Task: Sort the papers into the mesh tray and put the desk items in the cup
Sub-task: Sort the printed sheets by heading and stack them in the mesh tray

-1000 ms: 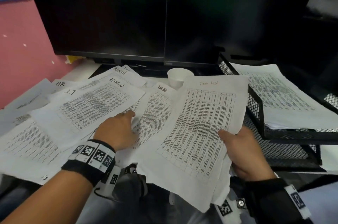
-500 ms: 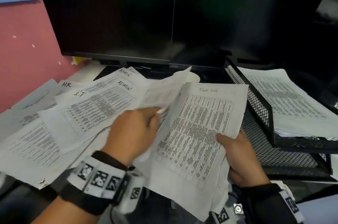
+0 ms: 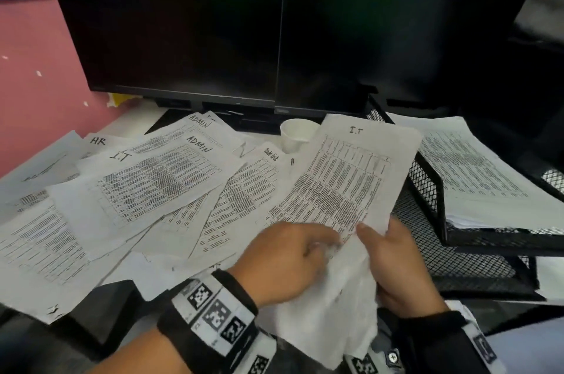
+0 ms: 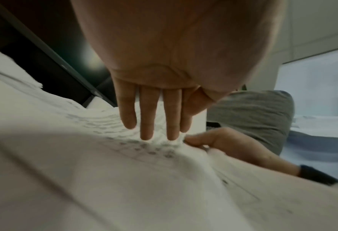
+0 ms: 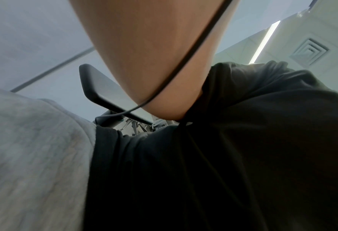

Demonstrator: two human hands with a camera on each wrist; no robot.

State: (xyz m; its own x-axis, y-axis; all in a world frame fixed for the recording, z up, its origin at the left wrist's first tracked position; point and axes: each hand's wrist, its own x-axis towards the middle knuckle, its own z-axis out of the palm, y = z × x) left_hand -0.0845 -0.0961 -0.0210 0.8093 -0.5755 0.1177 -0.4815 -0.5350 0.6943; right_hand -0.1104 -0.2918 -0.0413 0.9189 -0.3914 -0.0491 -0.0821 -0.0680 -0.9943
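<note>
Sheet marked I.T, long axis running away from me, pinched in my right hand, left hand flat-fingered on it; mesh tray immediately right, nearer that right hand.

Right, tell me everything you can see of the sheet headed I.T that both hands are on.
The I.T sheet is white, slightly crumpled paper printed with a dense table under a handwritten "I.T" heading. It is tilted up, heading end toward the monitors. The right hand pinches its lower right edge, thumb on top; the left hand lays straight fingers on its lower part. More sheets lie beneath it. Its top left corner hides part of the white cup.
</note>
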